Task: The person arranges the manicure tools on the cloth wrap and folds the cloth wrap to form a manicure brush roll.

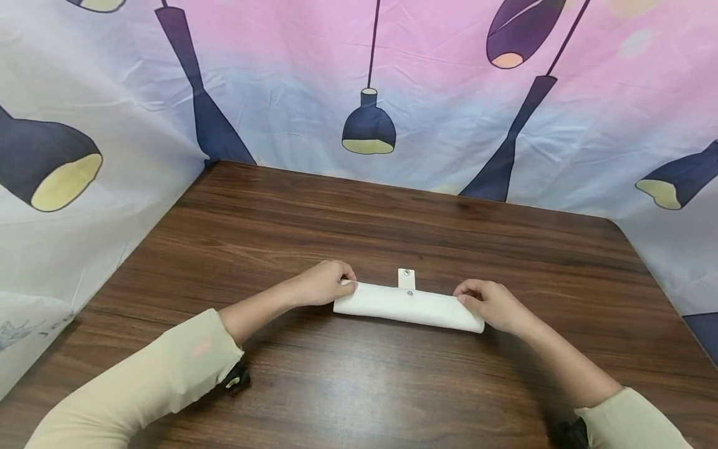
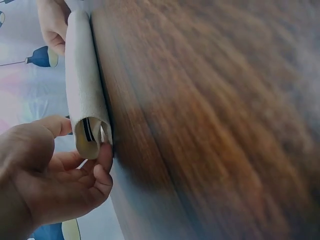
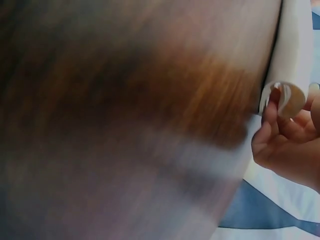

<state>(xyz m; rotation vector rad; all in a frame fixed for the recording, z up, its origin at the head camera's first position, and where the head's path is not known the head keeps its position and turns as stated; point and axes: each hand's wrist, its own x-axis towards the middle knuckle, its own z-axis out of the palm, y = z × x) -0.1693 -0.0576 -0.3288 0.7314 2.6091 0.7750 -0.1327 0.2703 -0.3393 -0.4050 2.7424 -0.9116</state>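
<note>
A cream fabric roll [image 1: 408,308] lies across the middle of the dark wooden table [image 1: 359,218], with a small snap tab [image 1: 406,279] sticking out at its far side. My left hand [image 1: 328,284] pinches the roll's left end; in the left wrist view its fingers [image 2: 102,160] curl at the roll's open end [image 2: 89,136], where inner layers show. My right hand [image 1: 489,304] pinches the right end. The right wrist view shows the fingertips [image 3: 270,115] at the rolled end [image 3: 285,97].
A printed curtain [image 1: 359,93] with dark lamp shapes walls the table on the left, back and right. Bare wood lies in front of and behind the roll. A dark wrist strap [image 1: 235,377] sits under my left sleeve.
</note>
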